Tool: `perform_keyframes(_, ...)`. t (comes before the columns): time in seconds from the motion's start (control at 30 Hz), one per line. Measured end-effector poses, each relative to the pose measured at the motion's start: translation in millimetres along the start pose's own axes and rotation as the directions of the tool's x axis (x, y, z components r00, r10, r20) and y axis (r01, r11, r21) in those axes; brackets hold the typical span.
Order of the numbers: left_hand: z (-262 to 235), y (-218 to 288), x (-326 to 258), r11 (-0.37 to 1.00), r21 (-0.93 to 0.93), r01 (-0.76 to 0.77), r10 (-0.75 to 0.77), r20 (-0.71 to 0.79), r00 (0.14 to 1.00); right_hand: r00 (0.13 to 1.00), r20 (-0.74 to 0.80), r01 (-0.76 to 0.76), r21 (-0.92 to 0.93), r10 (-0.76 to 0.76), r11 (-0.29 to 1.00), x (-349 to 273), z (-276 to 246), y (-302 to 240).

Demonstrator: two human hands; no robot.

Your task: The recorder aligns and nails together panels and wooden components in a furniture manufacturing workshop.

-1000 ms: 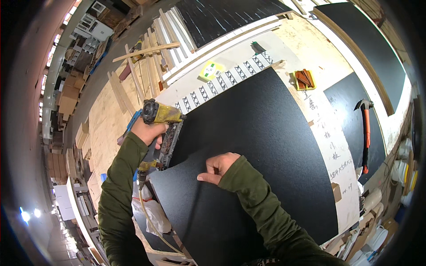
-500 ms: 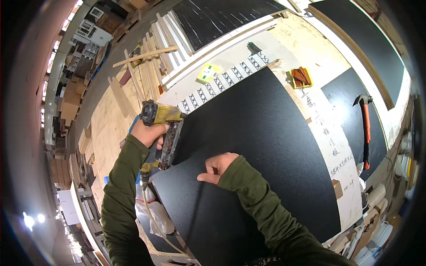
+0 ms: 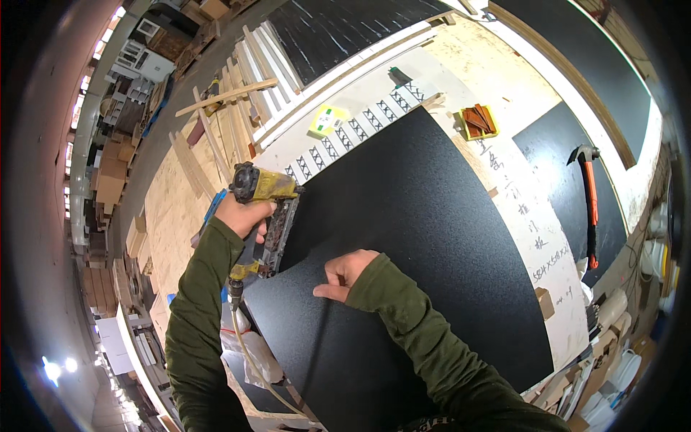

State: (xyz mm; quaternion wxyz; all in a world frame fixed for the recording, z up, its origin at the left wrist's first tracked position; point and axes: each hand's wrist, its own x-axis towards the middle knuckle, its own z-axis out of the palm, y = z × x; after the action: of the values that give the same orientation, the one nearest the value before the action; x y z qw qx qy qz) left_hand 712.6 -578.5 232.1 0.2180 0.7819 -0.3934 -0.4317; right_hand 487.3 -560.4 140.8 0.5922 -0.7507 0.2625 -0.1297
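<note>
My left hand [image 3: 243,214] is wrapped around the grip of a yellow and black air nail gun [image 3: 268,189]. The tool stands at the left edge of a large black panel [image 3: 403,216], and its pale air hose [image 3: 252,363] runs down from the handle's lower end. Over the same panel, right of the nail gun, is my right hand [image 3: 345,275]. Its fingers are loosely curled in and the thumb points left. No object shows in it, though its palm is turned out of sight.
Beyond the panel are a row of black-marked strips [image 3: 353,129], a yellow-green box [image 3: 328,121] and a yellow tray [image 3: 479,122] of brown pieces. A claw hammer [image 3: 591,209] lies on another dark panel at right. Wooden strips [image 3: 230,93] pile up far left; a plastic bag [image 3: 259,356] lies near left.
The view has shifted slightly, so the far table items appear a little farther left and lower. Both hands keep nearly the same pose, and the nail gun is still in my left hand.
</note>
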Motion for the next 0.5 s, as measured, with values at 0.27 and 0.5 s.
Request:
perform_keyframes(0.27,0.6,2.9,-2.9,0.999,-0.002,-0.054,0.054,0.024,0.998,1.0,0.007,0.007,0.002,-0.007,1.0,0.3,-0.6,-0.6)
perform_keyframes(0.5,-0.1,4.7,-3.8,0.997,-0.047,-0.061,0.061,-0.007,0.998,1.0,0.011,0.002,0.01,-0.002,1.0,-0.3,-2.5,-2.5)
